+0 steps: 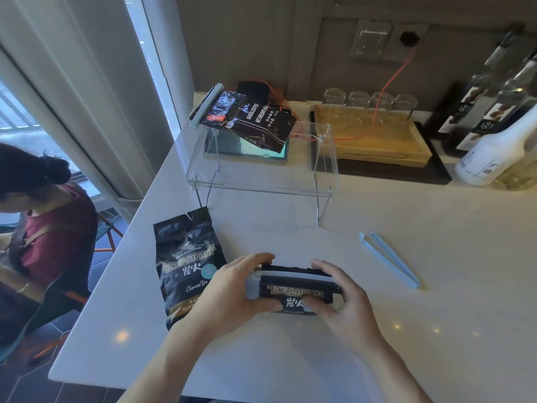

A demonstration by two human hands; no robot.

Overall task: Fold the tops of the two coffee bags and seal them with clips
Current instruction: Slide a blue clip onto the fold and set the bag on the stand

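**Coffee bag held under a clip on a crowded worktop**

A folded black coffee bag (293,295) is gripped between both hands near the front of the pale worktop (377,330), with a light blue clip (290,275) laid across its folded top. The left hand (229,295) is wrapped round the bag's left end, its fingers (255,260) curled over the top edge; the right hand (345,303) is closed on the right end, thumb pressed on the bag's face. Much of the bag is covered by the two hands, and whether the clip is fully snapped cannot be told.

Just to the left, a second coffee bag (189,266) lies flat with its torn top unfolded, its lower corner hidden under the left wrist. A spare blue clip (389,258) lies open on bare worktop to the right, well apart from the hands. Behind stands a clear acrylic stand (261,181), on which a third, already clipped bag (250,119) is propped. Glasses (369,100) on a wooden tray (377,141) and bottles (499,112), cut off at the frame's right edge, line the back wall. A seated person (43,228) is seen past the worktop's left edge.
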